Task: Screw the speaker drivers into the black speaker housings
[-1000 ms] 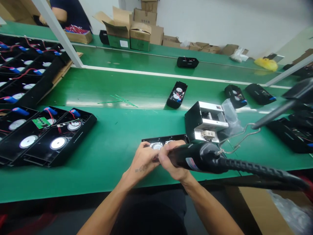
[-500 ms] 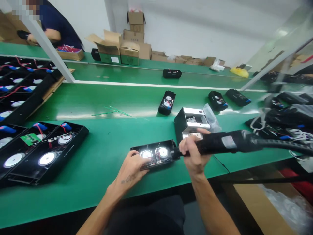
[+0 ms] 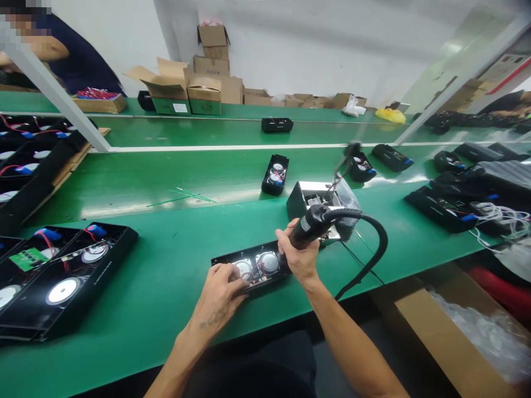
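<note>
A black speaker housing [image 3: 226,260] with two round silver drivers lies on the green bench in front of me. My left hand [image 3: 222,287] rests on its near left part, fingers bent and pressing on it. My right hand [image 3: 299,255] is closed round a black electric screwdriver [image 3: 317,221], held nearly upright at the housing's right end. The tool's black cable [image 3: 373,249] loops off to the right.
A black and silver box [image 3: 309,199] stands just behind the tool. More open speaker housings [image 3: 62,276] lie at the left, on the conveyor [image 3: 274,171] and at the right [image 3: 440,207]. Cardboard boxes [image 3: 182,88] line the back. A person sits at far left [image 3: 62,61]. An open carton [image 3: 464,326] is at lower right.
My right hand has swung the screwdriver from lying sideways to nearly upright over the housing's right end. My left hand stays on the housing. The view has shifted slightly.
</note>
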`<control>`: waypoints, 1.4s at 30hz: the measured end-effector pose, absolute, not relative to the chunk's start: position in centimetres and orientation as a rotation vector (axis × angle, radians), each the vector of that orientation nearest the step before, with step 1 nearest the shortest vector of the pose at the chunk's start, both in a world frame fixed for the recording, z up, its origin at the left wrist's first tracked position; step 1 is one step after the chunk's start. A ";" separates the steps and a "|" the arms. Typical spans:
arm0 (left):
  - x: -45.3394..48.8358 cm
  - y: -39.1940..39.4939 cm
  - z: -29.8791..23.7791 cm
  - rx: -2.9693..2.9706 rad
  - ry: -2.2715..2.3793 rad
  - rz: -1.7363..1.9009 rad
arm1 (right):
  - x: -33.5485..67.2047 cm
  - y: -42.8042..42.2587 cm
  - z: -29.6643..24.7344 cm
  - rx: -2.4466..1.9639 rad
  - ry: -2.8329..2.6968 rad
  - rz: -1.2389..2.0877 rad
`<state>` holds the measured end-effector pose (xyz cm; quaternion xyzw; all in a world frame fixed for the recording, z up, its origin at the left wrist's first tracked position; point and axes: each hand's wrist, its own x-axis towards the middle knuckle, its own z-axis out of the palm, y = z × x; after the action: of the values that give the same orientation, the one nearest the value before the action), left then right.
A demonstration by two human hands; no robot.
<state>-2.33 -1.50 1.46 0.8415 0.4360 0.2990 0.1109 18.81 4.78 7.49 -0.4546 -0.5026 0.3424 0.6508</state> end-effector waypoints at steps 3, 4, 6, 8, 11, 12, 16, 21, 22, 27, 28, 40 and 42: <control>-2.4 -1.3 1.6 2.469 1.269 0.843 | 18.8 4.8 7.4 -1.040 -1.134 0.760; -2.4 -1.3 1.6 2.467 1.269 0.826 | 18.6 4.9 7.3 -1.033 -1.128 0.750; -2.5 -1.4 1.5 2.465 1.277 0.797 | 18.3 4.8 7.4 -1.025 -1.131 0.745; -2.6 -1.6 1.3 2.475 1.281 0.789 | 18.5 4.4 7.8 -1.013 -1.155 0.786; -2.5 -1.9 1.4 2.516 1.297 0.820 | 20.8 3.6 9.5 -0.951 -1.137 0.796; -2.3 -2.0 1.6 2.537 1.292 0.837 | 22.0 3.5 10.3 -0.936 -1.102 0.733; -0.4 -1.5 2.7 2.665 1.171 0.805 | 27.5 5.1 12.5 -0.924 -0.915 0.311; 2.7 -0.1 3.1 2.794 1.158 0.542 | 30.6 8.5 11.1 -0.980 -0.956 0.230; 3.0 0.0 3.0 2.817 1.165 0.498 | 30.7 8.9 10.7 -0.999 -0.985 0.238; 3.6 -0.1 2.8 2.841 1.243 0.356 | 30.4 8.5 10.2 -1.071 -1.108 0.391; 3.7 -0.3 2.7 2.817 1.286 0.355 | 30.3 8.0 10.4 -1.080 -1.124 0.449; 4.8 -1.7 1.1 2.429 1.418 0.636 | 22.7 0.6 9.5 -0.588 -1.035 0.926; 4.8 -1.6 1.3 2.408 1.413 0.651 | 21.8 0.7 8.8 -0.593 -1.058 0.960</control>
<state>4.83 -1.64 1.31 0.8321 0.4881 0.2250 0.1368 21.80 0.65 8.81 -0.2678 -0.4777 0.4337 0.7156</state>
